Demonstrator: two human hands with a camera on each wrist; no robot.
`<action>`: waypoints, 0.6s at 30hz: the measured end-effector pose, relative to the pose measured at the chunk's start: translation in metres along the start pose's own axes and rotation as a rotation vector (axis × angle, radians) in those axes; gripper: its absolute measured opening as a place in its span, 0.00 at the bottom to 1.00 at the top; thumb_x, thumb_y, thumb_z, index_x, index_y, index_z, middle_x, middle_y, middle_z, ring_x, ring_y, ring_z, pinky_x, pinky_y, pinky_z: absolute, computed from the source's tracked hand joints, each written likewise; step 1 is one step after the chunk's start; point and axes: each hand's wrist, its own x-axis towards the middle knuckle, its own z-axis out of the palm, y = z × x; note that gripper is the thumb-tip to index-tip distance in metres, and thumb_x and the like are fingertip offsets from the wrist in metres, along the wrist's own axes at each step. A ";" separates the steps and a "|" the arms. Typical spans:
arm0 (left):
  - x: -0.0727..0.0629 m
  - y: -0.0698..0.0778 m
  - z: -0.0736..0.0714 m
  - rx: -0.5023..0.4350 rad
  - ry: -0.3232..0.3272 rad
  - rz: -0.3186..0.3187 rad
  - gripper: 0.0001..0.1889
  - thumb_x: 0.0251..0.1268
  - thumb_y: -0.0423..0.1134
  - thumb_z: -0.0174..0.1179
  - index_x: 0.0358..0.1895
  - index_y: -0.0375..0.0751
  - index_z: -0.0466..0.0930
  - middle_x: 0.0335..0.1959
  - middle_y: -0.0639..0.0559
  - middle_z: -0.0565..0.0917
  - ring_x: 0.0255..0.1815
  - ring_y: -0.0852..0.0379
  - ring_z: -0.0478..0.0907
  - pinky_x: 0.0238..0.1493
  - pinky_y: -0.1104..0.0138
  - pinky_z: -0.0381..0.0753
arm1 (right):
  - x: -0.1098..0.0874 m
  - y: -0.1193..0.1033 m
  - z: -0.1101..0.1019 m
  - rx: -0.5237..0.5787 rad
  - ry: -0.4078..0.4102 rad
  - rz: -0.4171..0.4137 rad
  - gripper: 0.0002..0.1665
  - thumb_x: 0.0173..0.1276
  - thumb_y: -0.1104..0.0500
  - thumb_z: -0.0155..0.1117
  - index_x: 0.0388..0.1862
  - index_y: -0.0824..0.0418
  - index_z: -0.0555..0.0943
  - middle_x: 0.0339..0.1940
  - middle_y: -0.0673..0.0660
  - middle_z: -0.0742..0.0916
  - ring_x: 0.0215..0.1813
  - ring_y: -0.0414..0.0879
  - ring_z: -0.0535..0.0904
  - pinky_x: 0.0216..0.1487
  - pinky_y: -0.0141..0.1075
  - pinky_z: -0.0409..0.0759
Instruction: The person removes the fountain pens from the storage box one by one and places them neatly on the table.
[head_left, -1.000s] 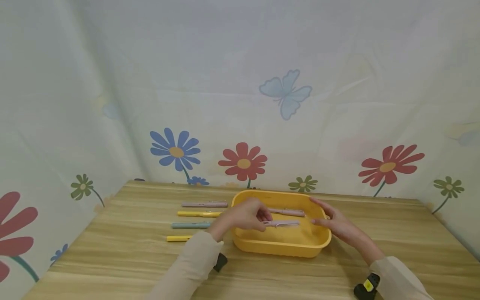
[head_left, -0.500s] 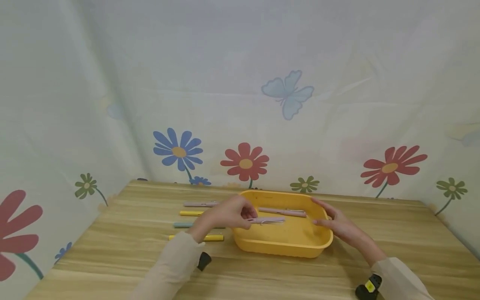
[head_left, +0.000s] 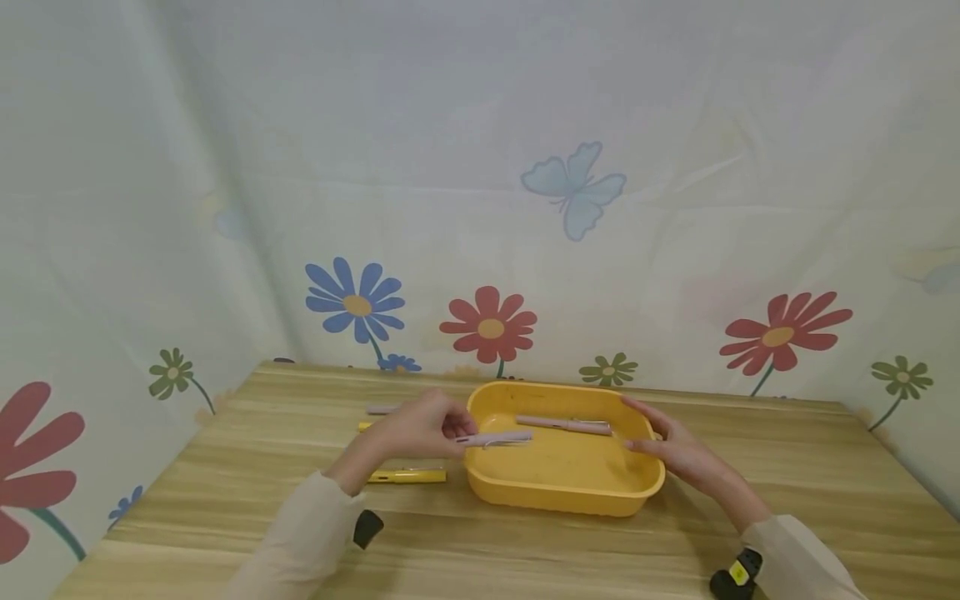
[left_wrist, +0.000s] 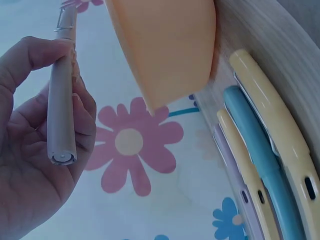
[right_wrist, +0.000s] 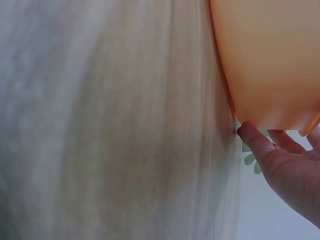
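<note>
My left hand pinches a pale lilac pen with a wire clip, just above the left rim of the yellow plastic basket. In the left wrist view, thumb and fingers hold this pen around its middle. A second pale pinkish pen lies inside the basket near its back wall. At the basket's right end my right hand grips the rim, thumb over the edge. The right wrist view shows its fingers against the basket's outer side.
Left of the basket several pens lie in a row on the wooden table: a front yellow pen, a teal pen, another yellow pen and a lilac pen. My left arm partly covers them. Behind hangs a flowered cloth.
My left hand has moved left with the lilac pen, from over the middle of the basket to its left rim. The right hand and the basket stay in place.
</note>
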 end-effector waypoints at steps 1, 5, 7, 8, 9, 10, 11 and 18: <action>-0.002 -0.001 -0.002 0.002 0.002 -0.002 0.05 0.48 0.30 0.64 0.31 0.40 0.81 0.23 0.56 0.78 0.25 0.58 0.73 0.29 0.70 0.77 | 0.000 0.000 0.000 -0.002 0.000 0.000 0.42 0.62 0.61 0.59 0.71 0.60 0.52 0.70 0.70 0.52 0.67 0.68 0.53 0.55 0.48 0.71; -0.010 -0.006 -0.008 0.025 0.005 0.027 0.04 0.49 0.31 0.64 0.30 0.41 0.81 0.22 0.57 0.78 0.25 0.59 0.73 0.29 0.71 0.77 | 0.000 0.001 0.000 -0.008 0.002 0.002 0.42 0.62 0.61 0.59 0.72 0.60 0.52 0.71 0.70 0.52 0.67 0.68 0.53 0.56 0.49 0.70; -0.014 -0.008 -0.011 0.026 -0.004 0.035 0.04 0.50 0.32 0.64 0.31 0.41 0.82 0.24 0.57 0.79 0.25 0.60 0.73 0.30 0.71 0.77 | 0.000 0.001 0.000 -0.005 0.001 0.003 0.42 0.62 0.61 0.59 0.72 0.60 0.52 0.71 0.70 0.52 0.67 0.68 0.54 0.55 0.48 0.71; -0.016 -0.009 -0.012 0.025 -0.008 0.040 0.04 0.51 0.32 0.64 0.32 0.40 0.82 0.24 0.57 0.79 0.25 0.60 0.73 0.30 0.71 0.77 | 0.000 0.001 0.000 -0.006 0.002 0.003 0.42 0.62 0.61 0.59 0.72 0.60 0.52 0.71 0.70 0.53 0.66 0.68 0.54 0.55 0.47 0.71; -0.019 -0.011 -0.013 0.027 -0.012 0.039 0.04 0.51 0.32 0.64 0.32 0.40 0.82 0.24 0.57 0.80 0.26 0.60 0.73 0.31 0.71 0.77 | 0.000 0.001 0.000 -0.008 0.002 0.003 0.42 0.62 0.61 0.59 0.72 0.60 0.52 0.71 0.70 0.53 0.66 0.68 0.54 0.55 0.47 0.71; -0.022 -0.012 -0.015 0.025 -0.016 0.031 0.05 0.52 0.33 0.64 0.33 0.40 0.83 0.25 0.57 0.80 0.26 0.60 0.73 0.31 0.71 0.77 | 0.000 0.001 0.000 -0.010 0.003 0.004 0.42 0.62 0.61 0.59 0.72 0.60 0.52 0.71 0.70 0.52 0.66 0.68 0.54 0.55 0.48 0.71; -0.025 -0.013 -0.016 0.023 -0.020 0.024 0.05 0.52 0.33 0.64 0.33 0.40 0.83 0.25 0.57 0.80 0.26 0.60 0.73 0.31 0.71 0.77 | 0.000 0.000 0.000 -0.011 0.004 0.005 0.42 0.62 0.61 0.59 0.72 0.60 0.52 0.70 0.70 0.53 0.66 0.68 0.54 0.55 0.48 0.71; -0.045 -0.023 -0.019 0.001 -0.048 -0.005 0.05 0.48 0.29 0.62 0.31 0.39 0.82 0.24 0.57 0.79 0.25 0.61 0.73 0.29 0.71 0.76 | 0.001 0.001 0.000 -0.009 0.012 0.017 0.42 0.62 0.60 0.60 0.72 0.59 0.52 0.70 0.71 0.53 0.66 0.67 0.56 0.55 0.48 0.71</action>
